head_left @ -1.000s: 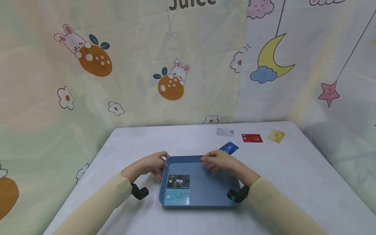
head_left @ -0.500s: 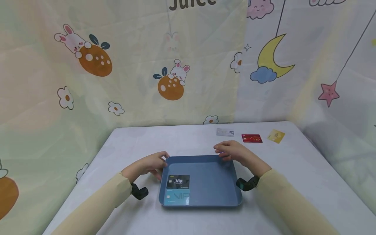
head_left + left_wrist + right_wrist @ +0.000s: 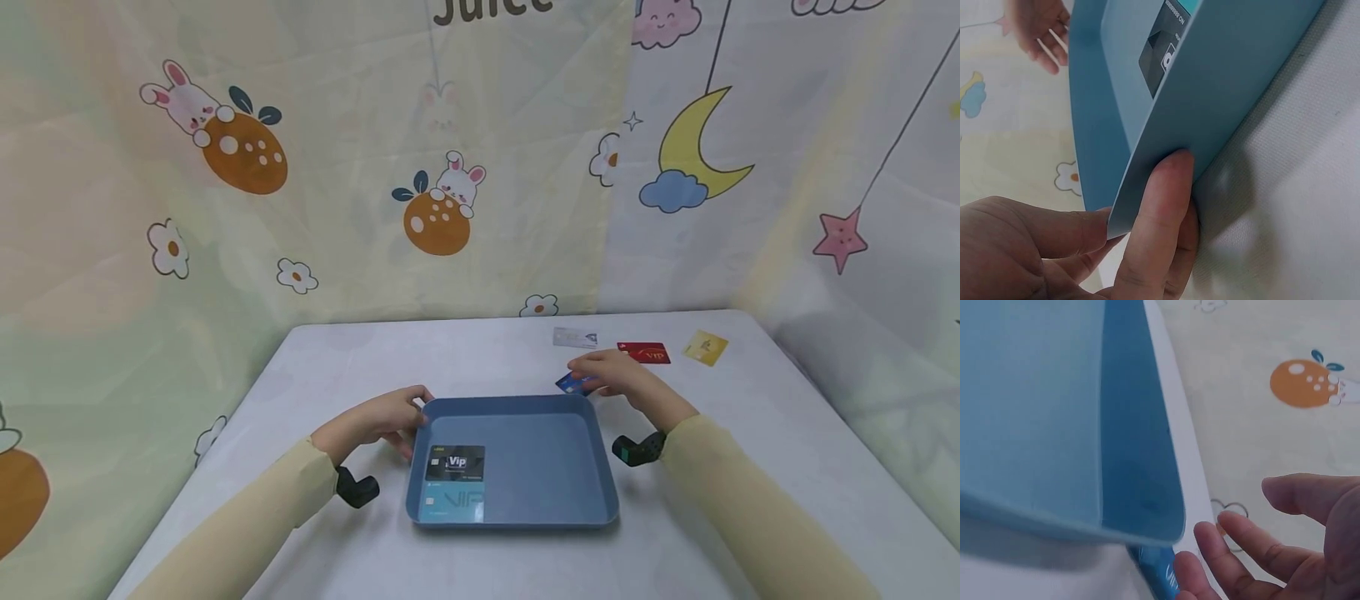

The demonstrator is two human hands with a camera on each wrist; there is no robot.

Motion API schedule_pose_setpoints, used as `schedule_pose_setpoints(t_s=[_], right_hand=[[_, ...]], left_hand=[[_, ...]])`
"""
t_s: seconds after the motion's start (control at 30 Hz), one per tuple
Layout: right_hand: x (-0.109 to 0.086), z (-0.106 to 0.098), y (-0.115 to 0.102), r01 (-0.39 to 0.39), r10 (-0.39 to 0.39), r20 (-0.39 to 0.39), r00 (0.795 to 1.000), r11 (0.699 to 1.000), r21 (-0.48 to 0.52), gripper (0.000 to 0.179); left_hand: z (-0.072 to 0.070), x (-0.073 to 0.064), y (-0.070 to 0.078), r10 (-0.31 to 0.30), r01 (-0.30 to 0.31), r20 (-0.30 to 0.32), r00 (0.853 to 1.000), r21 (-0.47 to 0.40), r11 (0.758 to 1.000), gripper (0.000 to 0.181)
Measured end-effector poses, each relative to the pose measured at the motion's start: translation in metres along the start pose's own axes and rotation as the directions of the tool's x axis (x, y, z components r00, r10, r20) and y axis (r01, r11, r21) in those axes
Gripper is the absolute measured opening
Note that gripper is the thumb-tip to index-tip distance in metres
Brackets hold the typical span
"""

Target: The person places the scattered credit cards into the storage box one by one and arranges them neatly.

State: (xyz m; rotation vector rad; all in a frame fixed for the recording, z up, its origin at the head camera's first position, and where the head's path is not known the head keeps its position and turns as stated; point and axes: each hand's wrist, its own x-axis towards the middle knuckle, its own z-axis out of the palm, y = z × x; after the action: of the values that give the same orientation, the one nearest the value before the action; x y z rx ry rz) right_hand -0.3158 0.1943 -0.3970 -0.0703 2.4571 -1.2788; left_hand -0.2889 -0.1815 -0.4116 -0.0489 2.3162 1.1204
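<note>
My left hand (image 3: pixel 381 419) pinches the far left corner of a blue tray (image 3: pixel 540 467), its thumb and fingers on either side of the wall in the left wrist view. Inside the tray, a black Vip card (image 3: pixel 468 475) and a light blue VIP card (image 3: pixel 453 503) lie along the left side, one behind the other. Just beyond the tray's far right corner, my right hand (image 3: pixel 628 382) hovers over a blue card (image 3: pixel 568 384), partly covering it. In the right wrist view its fingers are spread and loosely bent, with nothing between them.
On the white table (image 3: pixel 360 358) behind the tray lie a silver card (image 3: pixel 574 337), a red VIP card (image 3: pixel 651 353) and a gold card (image 3: pixel 706 347). A printed cloth (image 3: pixel 337 167) hangs round the table's back and sides.
My right hand has moved from above the tray, back and to the right, to the blue card beyond the far rim. The left hand and tray have stayed in place.
</note>
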Motion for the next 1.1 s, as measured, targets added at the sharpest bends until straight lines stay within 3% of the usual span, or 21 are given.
schedule_pose_setpoints(t_s=[0.27,0.4,0.47,0.6,0.7,0.8,0.93,1.1], right_hand=[[0.014,-0.01,0.015,-0.069,0.066,-0.036,0.997,0.995,-0.078,0.06],[0.022,-0.009,0.023,-0.045,0.028,-0.093,0.995,0.982,-0.181,0.058],[0.027,-0.007,0.028,-0.038,0.002,-0.131,0.991,0.962,-0.271,0.056],[0.034,-0.001,0.034,-0.057,-0.043,-0.206,0.978,0.888,-0.457,0.059],[0.036,0.005,0.035,-0.083,-0.068,-0.254,0.965,0.837,-0.541,0.066],[0.036,0.011,0.034,-0.099,-0.09,-0.29,0.953,0.811,-0.577,0.073],[0.036,0.018,0.029,-0.105,-0.104,-0.311,0.945,0.803,-0.587,0.08],[0.035,0.02,0.024,-0.124,-0.066,-0.316,0.947,0.829,-0.545,0.084]], left_hand=[[-0.001,0.002,0.0,0.006,-0.005,0.002,1.0,-0.006,1.0,0.034],[-0.001,0.003,0.0,0.005,-0.005,0.003,1.0,-0.001,1.0,0.034],[-0.001,0.003,0.0,0.005,-0.005,0.004,1.0,0.0,1.0,0.034],[0.0,0.004,0.001,0.0,0.0,0.004,1.0,0.001,1.0,0.034],[0.0,0.004,0.001,-0.003,0.003,0.006,1.0,0.001,1.0,0.033],[0.0,0.004,0.001,-0.002,0.002,0.007,1.0,0.003,1.0,0.033],[0.0,0.003,0.001,-0.006,0.006,0.003,1.0,-0.001,1.0,0.034],[-0.002,0.001,-0.001,-0.001,0.001,0.002,1.0,-0.008,1.0,0.034]])
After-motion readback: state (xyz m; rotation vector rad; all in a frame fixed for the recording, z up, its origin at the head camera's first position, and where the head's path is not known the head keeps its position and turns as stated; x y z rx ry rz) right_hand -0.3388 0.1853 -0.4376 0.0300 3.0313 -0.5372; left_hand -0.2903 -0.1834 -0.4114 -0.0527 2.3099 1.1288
